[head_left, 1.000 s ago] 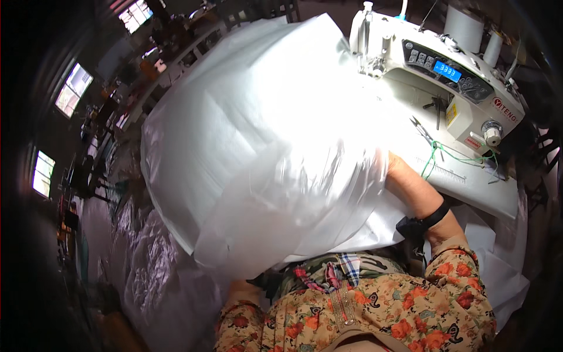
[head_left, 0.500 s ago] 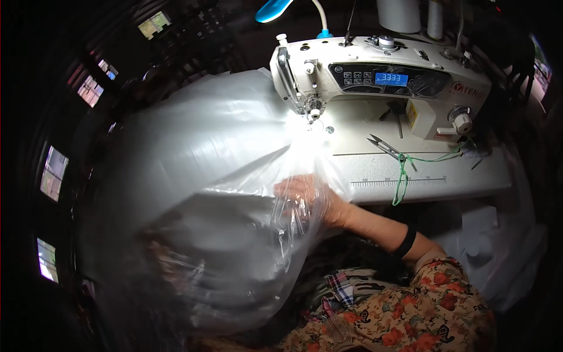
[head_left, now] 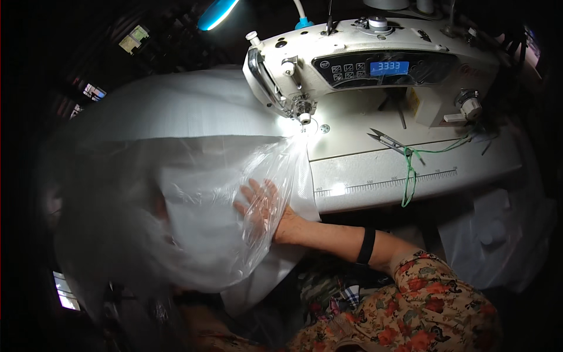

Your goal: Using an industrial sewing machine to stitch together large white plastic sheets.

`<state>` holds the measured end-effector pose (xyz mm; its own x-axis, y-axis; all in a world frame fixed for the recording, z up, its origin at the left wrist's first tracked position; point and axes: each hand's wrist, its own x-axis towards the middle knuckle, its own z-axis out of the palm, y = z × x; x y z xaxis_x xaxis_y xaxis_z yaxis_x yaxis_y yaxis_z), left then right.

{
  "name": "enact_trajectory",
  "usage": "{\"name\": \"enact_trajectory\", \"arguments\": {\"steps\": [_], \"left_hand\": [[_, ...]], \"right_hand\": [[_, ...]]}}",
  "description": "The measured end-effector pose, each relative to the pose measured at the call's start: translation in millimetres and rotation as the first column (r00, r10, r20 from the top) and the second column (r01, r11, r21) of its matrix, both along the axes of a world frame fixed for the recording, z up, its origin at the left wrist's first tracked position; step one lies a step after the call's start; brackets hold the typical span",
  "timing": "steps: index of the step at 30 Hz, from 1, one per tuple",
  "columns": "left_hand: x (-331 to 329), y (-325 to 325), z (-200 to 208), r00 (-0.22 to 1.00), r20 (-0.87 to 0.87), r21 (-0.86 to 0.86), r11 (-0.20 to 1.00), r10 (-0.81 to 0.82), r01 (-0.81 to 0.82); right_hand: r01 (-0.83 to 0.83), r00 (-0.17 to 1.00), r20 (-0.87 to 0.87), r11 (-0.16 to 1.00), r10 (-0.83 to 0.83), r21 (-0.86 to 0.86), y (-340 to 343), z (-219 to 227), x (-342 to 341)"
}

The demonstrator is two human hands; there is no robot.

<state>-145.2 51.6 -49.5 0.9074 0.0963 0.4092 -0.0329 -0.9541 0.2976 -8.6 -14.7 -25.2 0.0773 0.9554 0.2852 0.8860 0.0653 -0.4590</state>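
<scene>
A large sheet of thin clear plastic film (head_left: 205, 258) and a white sheet (head_left: 176, 105) beneath and behind it run up to the needle of a white sewing machine (head_left: 305, 105). My right hand (head_left: 261, 208) lies at the film left of the machine's front edge, its fingers stretched and spread, seen through the clear folds. My left hand (head_left: 162, 205) is only a faint, blurred skin-coloured patch behind the film farther left; its fingers cannot be made out. The film gathers in creases between my right hand and the needle.
Thread snips (head_left: 390, 142) with a green cord (head_left: 410, 182) lie on the machine bed (head_left: 363, 170), which bears a printed ruler. A blue lamp (head_left: 218, 14) is above left. More clear plastic (head_left: 492, 234) hangs at the right. Thread cones (head_left: 386, 3) stand behind.
My right hand has moved left and slightly down, its fingers now spreading. The film has swung and flattened, showing a straight white edge leading to the needle. The view has shifted a little.
</scene>
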Motion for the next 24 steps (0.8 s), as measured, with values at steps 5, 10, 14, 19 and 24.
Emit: {"name": "enact_trajectory", "arguments": {"steps": [5,10,14,19,24], "left_hand": [[-39,-12,-16,0.997,0.004,0.018,0.997,0.079,-0.079],[-86,-31,-31,0.986,-0.006,0.023,0.986,0.168,-0.167],[-98,-52,-49,0.964,-0.086,0.042,0.968,0.251,-0.249],[-63,-100,-97,0.962,-0.202,-0.3,0.923,0.186,-0.241],[-62,-132,-132,0.935,-0.255,-0.341,0.882,0.247,-0.326]], "right_hand": [[0.067,0.991,0.122,0.996,-0.06,-0.061,23,-3,4],[-0.075,0.989,0.146,0.898,0.012,0.433,6,-52,-21],[-0.178,0.97,-0.074,0.888,0.23,0.424,-66,-82,-14],[0.269,0.754,-0.606,0.961,-0.254,-0.068,-137,-125,25],[0.497,0.651,-0.514,0.826,-0.558,-0.266,-130,-159,58]]}}
